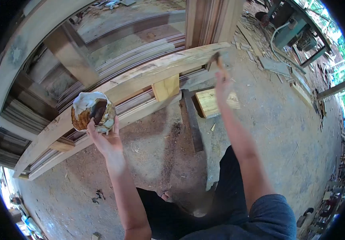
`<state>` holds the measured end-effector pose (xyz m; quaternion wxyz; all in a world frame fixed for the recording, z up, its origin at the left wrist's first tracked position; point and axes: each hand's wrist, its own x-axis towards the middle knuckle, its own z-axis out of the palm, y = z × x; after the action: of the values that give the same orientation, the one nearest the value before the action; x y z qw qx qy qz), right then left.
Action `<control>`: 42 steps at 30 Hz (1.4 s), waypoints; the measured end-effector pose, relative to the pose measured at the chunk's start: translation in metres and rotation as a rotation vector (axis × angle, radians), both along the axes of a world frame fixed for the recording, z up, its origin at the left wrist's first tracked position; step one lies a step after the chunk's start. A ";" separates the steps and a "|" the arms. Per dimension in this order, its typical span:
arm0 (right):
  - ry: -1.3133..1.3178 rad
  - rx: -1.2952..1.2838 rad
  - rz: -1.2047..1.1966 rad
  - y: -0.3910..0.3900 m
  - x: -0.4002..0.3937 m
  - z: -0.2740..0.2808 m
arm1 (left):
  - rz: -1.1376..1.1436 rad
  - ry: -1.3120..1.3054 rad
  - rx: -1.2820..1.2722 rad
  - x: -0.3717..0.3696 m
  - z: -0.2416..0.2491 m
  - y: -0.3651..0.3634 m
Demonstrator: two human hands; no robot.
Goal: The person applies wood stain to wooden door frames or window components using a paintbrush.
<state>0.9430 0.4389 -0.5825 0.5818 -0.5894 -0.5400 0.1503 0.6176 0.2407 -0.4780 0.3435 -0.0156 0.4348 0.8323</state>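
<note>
My left hand (107, 141) grips a stained white bowl (89, 101) from below, thumb over its near rim. Brown residue coats its inside, and a dark brown pool lies in the middle. Stretched out to the far right, my right hand (223, 85) is closed round the handle of a small paintbrush (219, 62), blurred by motion. The brush's dark head overlaps the right end of a long, pale wooden rail (152, 69). This rail belongs to a large panelled wooden frame standing in front of me.
A wood block (210, 105) and a dark timber strip (191, 120) lie on the concrete floor (268, 140) by the frame. Smaller blocks (166, 88) sit under the rail. A machine on a stand (296, 30) and scrap boards (274, 66) occupy the upper right.
</note>
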 end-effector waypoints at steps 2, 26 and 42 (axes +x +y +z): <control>0.005 -0.019 0.101 -0.038 -0.041 -0.016 | -0.079 -0.048 0.040 0.000 -0.007 0.004; 0.147 -0.061 0.433 -0.123 -0.152 -0.026 | 0.010 -0.128 0.050 0.020 0.018 0.002; 0.271 -0.033 0.082 -0.026 -0.023 0.004 | -0.020 -0.051 0.055 0.019 0.007 0.005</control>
<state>0.9201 0.4125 -0.5783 0.6330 -0.5505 -0.4777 0.2608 0.6363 0.2459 -0.4707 0.3631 -0.0229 0.4032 0.8397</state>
